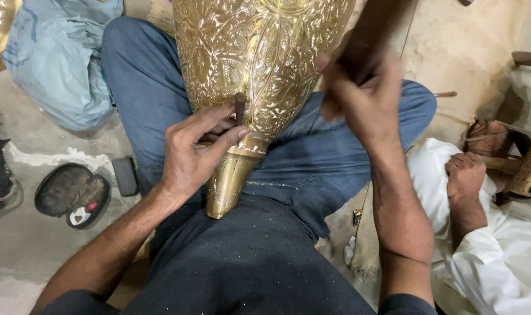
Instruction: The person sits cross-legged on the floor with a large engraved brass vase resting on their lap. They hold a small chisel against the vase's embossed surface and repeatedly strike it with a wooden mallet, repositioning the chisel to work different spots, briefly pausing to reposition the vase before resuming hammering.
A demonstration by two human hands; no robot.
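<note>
The left hand (189, 154) is pinching a short dark punch (240, 108) between thumb and fingers, holding its tip against the embossed wall of a large brass vase (259, 64). The vase is lying across the person's jeans-clad lap (312, 169), its narrow neck pointing toward the body and its wide belly running off the top edge of the view. The right hand (359, 96) is hovering raised just right of the vase, closed tightly around a dark wooden handle (373, 29); it is blurring, and the handle's head is lying out of view. Little free room is showing between the two hands, with the vase filling the gap. On the left floor a dark shallow dish (73, 195) is sitting beside the thigh, and farther off a pale blue bag (61, 64) is slumping. At the right, a co-worker's hand (467, 175), in a white sleeve (499, 262), is crowding close to the right elbow.
</note>
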